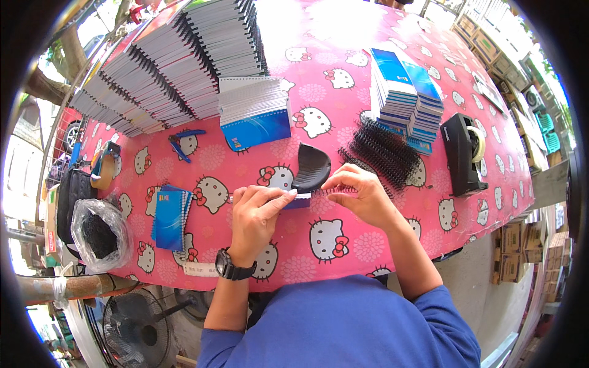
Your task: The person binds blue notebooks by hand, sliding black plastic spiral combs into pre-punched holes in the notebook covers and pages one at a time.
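My left hand (257, 208), with a black watch on its wrist, presses a small blue-edged notebook (298, 202) against the table, fingers closed over its top. To its right, my right hand (356, 191) pinches a thin dark spiral coil (331, 190) between thumb and fingers, at the notebook's right end. How far the coil is threaded into the notebook is too small to tell. Just beyond both hands stands a black curved, ribbed piece (311, 168). A heap of loose black spiral coils (386, 153) lies beyond my right hand.
Blue notebooks are stacked at the far right (408, 92), in the middle (256, 126) and near left (172, 218). Large rows of spiral-bound books (165, 73) fill the far left. Blue-handled pliers (184, 144), a black tape dispenser (461, 156) and a plastic bag (101, 236) surround the work spot.
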`<action>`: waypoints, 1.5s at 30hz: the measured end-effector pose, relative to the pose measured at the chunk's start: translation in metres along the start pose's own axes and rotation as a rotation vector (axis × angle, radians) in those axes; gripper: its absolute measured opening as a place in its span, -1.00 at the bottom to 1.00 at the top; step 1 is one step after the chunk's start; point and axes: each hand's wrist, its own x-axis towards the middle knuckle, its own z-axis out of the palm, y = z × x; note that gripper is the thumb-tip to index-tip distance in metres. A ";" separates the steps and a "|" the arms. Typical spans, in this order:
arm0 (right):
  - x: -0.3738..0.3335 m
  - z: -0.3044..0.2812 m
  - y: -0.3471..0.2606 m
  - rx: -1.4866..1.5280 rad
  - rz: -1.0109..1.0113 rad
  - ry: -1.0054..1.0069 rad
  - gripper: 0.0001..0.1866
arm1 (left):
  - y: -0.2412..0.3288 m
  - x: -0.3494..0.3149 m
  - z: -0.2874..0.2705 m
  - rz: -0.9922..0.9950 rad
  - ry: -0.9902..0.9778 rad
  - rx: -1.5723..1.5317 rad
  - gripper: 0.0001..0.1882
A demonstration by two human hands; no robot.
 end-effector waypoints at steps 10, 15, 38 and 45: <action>0.005 -0.006 0.008 0.068 0.006 -0.282 -0.88 | 0.004 -0.001 -0.001 -0.027 -0.016 -0.010 -0.77; 0.011 0.001 -0.004 0.031 -0.101 -0.184 -0.76 | 0.022 0.005 0.005 -0.090 -0.033 0.029 -0.71; 0.038 0.009 0.018 -0.507 -0.280 -0.095 -0.46 | 0.025 0.004 0.000 -0.101 -0.221 -0.009 -0.75; 0.017 0.009 0.041 -0.247 -0.126 -0.222 -0.57 | 0.016 -0.012 0.005 -0.113 -0.031 0.075 -0.79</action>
